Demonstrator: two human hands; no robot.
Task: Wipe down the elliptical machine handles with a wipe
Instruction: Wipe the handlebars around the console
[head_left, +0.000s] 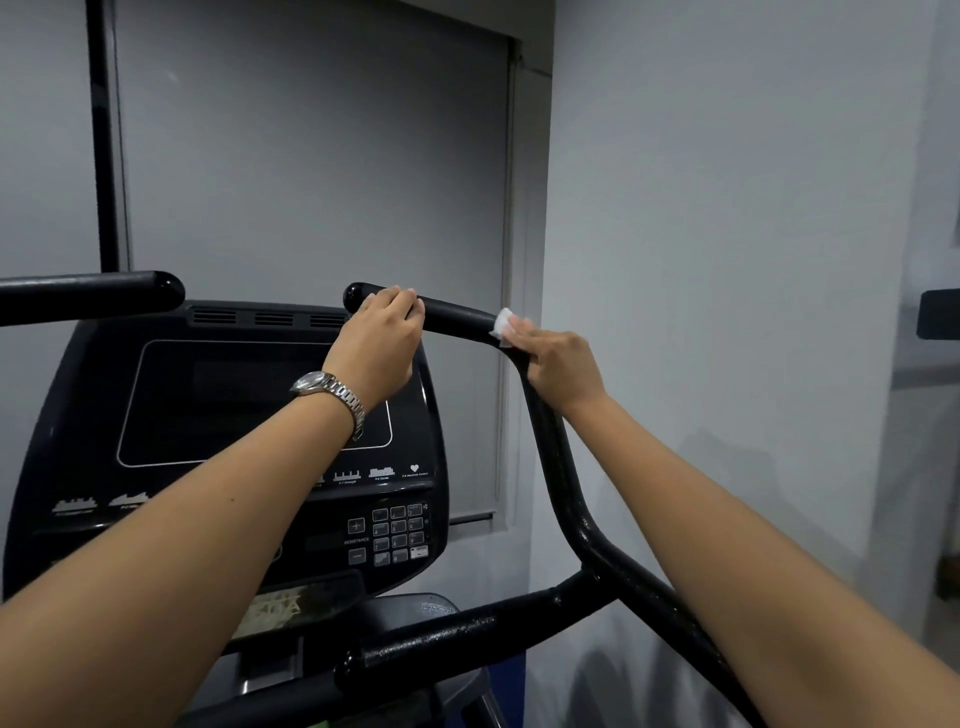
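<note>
The elliptical's black right handle runs from a rounded tip near centre, bends and drops toward the lower right. My left hand, with a metal watch on the wrist, grips the handle close to its tip. My right hand wraps the handle at the bend and presses a small white wipe against the bar; most of the wipe is hidden under my fingers. The black left handle lies level at the left, untouched.
The dark console with its blank screen and keypad sits behind and below my left arm. A lower black side bar crosses under my arms. A grey wall and a window blind stand close behind the machine.
</note>
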